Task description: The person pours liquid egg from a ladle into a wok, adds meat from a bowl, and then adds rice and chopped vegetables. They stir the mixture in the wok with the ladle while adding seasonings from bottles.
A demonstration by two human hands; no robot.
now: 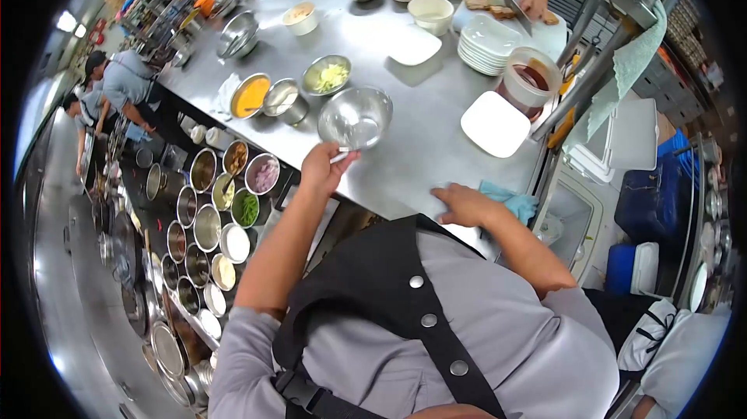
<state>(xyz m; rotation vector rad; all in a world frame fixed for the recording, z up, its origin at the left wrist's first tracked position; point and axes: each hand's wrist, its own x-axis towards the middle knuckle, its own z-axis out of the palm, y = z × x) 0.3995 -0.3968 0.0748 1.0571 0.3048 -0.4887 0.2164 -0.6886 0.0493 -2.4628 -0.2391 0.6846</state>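
Observation:
My left hand [325, 168] is closed at the near rim of a shiny metal bowl [359, 114], its fingers around a short pale handle-like piece there. I cannot make out whether that piece is part of the bowl. No food shows inside the bowl. My right hand [465, 206] rests on the counter's near edge with its fingers stretched out, holding nothing. A light blue cloth [510, 199] lies just beside it. Left of the bowl stand a metal bowl of shredded pale-green vegetable [330, 75], a metal pot [286, 101] and a bowl of orange liquid [251, 97].
A white square plate [496, 125], stacked plates [484, 44] and a tub of dark red sauce [532, 80] stand right. Across the steel counter [420, 158], another person's hands [534, 0] cut food with a knife. Several ingredient tins [207, 226] line the left; two people work beyond.

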